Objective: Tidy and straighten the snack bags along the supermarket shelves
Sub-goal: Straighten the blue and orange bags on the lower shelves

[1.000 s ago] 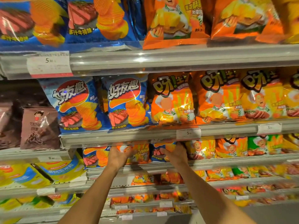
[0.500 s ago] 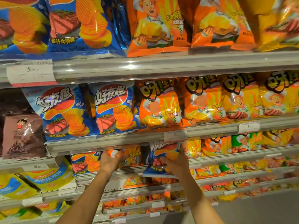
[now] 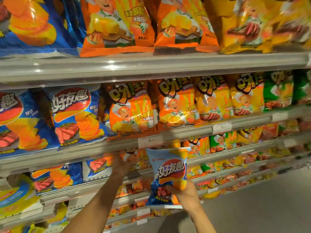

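My right hand grips a small blue crisp bag by its lower right side and holds it upright in front of the third shelf, clear of the row. My left hand reaches into that shelf and is closed on an orange snack bag under the shelf rail. Small blue bags stand to the left of it on the same shelf.
Above, a shelf rail with a price tag carries large blue bags and orange bags. Green bags stand further right. Lower shelves hold more small bags; grey floor lies at lower right.
My right hand has drawn the small blue bag out of the shelf, down and toward me. The view has shifted right and closer. My left hand stays in the shelf on the orange bag.
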`<state>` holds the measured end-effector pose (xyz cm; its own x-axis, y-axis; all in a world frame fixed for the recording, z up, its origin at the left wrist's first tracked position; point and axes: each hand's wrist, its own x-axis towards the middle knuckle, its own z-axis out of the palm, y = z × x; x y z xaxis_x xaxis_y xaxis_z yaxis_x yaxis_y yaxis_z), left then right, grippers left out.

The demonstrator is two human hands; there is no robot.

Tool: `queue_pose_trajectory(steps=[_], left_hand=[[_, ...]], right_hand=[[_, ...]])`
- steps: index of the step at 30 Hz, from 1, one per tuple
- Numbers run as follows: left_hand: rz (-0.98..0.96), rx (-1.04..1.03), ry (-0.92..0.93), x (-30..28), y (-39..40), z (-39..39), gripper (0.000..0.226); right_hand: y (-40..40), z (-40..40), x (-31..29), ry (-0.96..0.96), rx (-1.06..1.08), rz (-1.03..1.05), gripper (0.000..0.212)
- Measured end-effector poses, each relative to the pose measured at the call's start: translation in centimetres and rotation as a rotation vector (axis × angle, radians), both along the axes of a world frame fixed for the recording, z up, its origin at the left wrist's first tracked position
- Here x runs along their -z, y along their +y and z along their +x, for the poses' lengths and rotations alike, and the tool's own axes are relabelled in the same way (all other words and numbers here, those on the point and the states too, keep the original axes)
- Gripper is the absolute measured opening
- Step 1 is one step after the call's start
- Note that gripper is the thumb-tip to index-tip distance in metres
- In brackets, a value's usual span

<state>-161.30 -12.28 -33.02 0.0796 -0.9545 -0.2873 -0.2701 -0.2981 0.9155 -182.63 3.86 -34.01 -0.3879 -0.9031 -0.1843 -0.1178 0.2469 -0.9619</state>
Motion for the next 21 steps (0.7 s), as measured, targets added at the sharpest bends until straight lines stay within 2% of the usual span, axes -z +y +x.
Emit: queue_pose_trajectory(steps=[3,9,11,12,14,16,17,20,21], left_hand=[[-0.019,0.007,0.103,0.6,-0.3,-0.7,0.056],[0.000,0.146,-0.034,0.0,-0.3,-0.6,0.029],[0.051,0.135,-0.196,0.0,0.9,0.3,0.047],[0.008,0.134,-0.290,0.0,1.7,1.0,0.050],[-0.204,0.133,-0.461,0.2,3.8,2.9,0.031],[-0.402,0.130,-0.715,0.7,5.7,5.7,0.012],[-0.443,0.133,-0.833,1.1,6.6,7.0,0.013],[-0.423,0.160,-1.002,2.4,8.5,10.4,0.042],[-0.361,0.189,-1.072,2.6,9.0,11.4,0.051]], right_hand=[[0.5,-0.4,0.0,-0.017,0.001,0.064,0.033],[0.9,0.0,-0.8,-0.029,-0.065,0.073,0.030],[0.8,0.4,-0.8,-0.043,-0.066,0.089,0.034],[0.7,0.8,-0.8,-0.037,-0.065,0.085,0.038],[0.3,2.2,-0.9,-0.064,-0.072,0.084,0.042],[-0.5,4.4,-1.0,0.000,-0.142,0.112,0.045],[-0.9,5.7,-1.2,0.007,-0.181,0.126,0.045],[-2.9,9.6,-1.5,-0.007,-0.280,0.158,0.043],[-3.9,11.0,-1.7,-0.008,-0.304,0.172,0.041]])
